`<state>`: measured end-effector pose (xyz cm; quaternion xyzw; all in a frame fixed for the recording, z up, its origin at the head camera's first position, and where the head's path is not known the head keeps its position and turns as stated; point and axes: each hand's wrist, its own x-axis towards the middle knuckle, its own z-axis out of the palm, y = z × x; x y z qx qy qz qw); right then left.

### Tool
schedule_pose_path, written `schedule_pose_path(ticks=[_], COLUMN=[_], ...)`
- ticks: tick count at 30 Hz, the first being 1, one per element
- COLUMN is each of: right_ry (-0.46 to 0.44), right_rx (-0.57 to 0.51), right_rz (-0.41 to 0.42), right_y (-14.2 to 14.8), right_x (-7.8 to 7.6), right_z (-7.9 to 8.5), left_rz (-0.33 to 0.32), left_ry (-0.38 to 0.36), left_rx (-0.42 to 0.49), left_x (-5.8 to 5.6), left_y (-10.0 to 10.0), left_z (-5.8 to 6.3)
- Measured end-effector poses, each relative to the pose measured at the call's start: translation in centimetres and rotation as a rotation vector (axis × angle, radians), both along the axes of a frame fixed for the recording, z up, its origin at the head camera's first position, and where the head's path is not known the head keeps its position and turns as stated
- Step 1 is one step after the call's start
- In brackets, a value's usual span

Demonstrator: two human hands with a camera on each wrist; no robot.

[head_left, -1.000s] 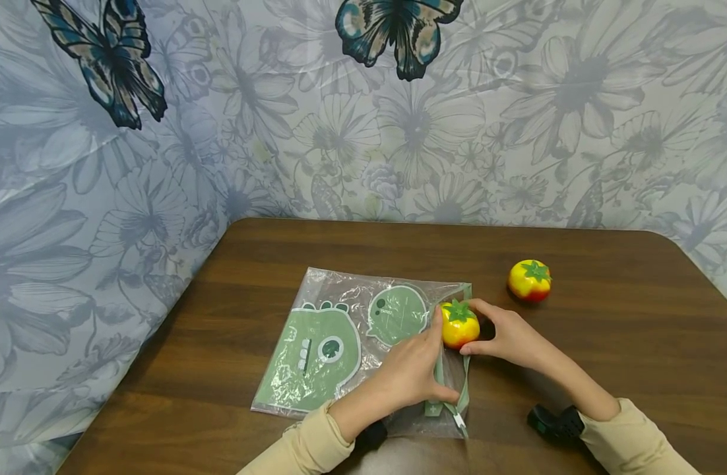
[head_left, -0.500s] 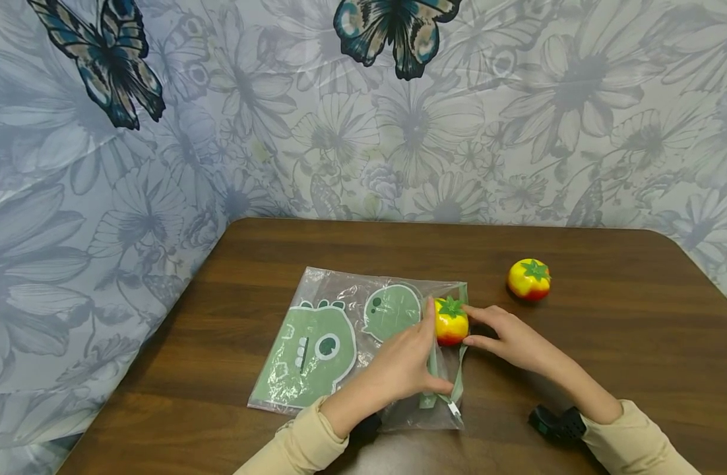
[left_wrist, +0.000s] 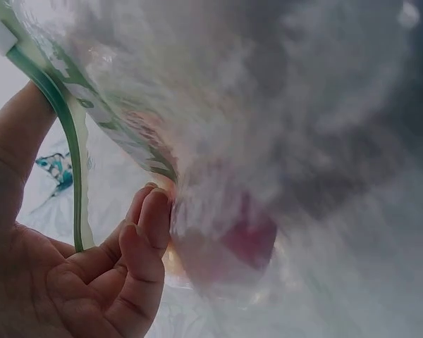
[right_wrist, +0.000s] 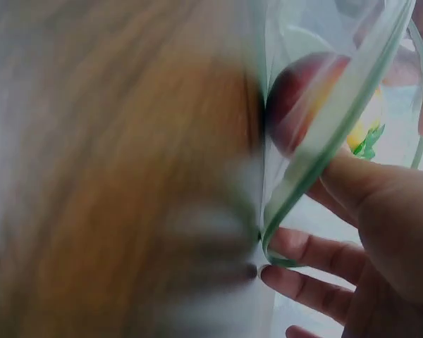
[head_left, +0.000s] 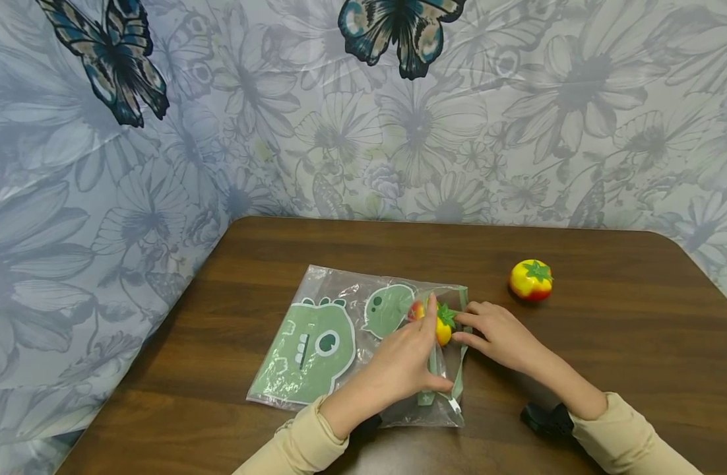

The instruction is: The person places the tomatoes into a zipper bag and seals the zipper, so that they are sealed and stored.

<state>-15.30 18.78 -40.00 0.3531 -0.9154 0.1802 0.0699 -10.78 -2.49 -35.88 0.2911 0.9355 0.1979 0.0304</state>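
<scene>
On the brown wooden table [head_left: 607, 343], the yellow-red fruit [head_left: 444, 334] lies in the mouth of the clear zip bag [head_left: 365, 338], partly behind my left forefinger. My left hand [head_left: 399, 369] is spread, thumb apart, at the rim; my right hand [head_left: 501, 335] has thumb and fingers apart at the leafy end. I'd best hold the rim wide and nudge gently, lest the plastic bunch.

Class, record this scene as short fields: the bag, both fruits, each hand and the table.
Bag: clear, printed in green
Bagged fruit: yellow and red, just inside the bag's mouth
Loose fruit: yellow and red, outside the bag
Left hand: spread at the bag's mouth
Right hand: reaching to the bagged fruit
Table: brown, wood-grained
</scene>
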Motion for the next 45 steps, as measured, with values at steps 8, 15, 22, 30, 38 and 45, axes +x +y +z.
schedule_pose_path(ticks=[8, 15, 22, 30, 38, 45], right_ry=[-0.166, -0.162, -0.132, -0.129, -0.083, -0.157], right_rx=[-0.105, -0.06, 0.001, 0.031, 0.098, 0.037], right_rz=[-0.029, 0.002, 0.019, 0.017, -0.014, -0.046], right_y=[1.0, 1.0, 0.8, 0.5, -0.3, -0.6], right_x=[0.3, 0.7, 0.8, 0.8, 1.0, 0.8], right_z=[0.2, 0.3, 0.5, 0.6, 0.9, 0.9], left_rz=[0.002, 0.002, -0.002, -0.004, -0.004, -0.008], left_ry=[-0.021, -0.014, 0.005, 0.012, 0.029, 0.033], left_rx=[-0.015, -0.014, -0.027, -0.024, -0.037, -0.037], left_x=[0.1, 0.1, 0.2, 0.2, 0.1, 0.2], left_y=[0.1, -0.1, 0.0, 0.0, 0.1, 0.2], left_z=[0.4, 0.4, 0.7, 0.8, 0.9, 0.9])
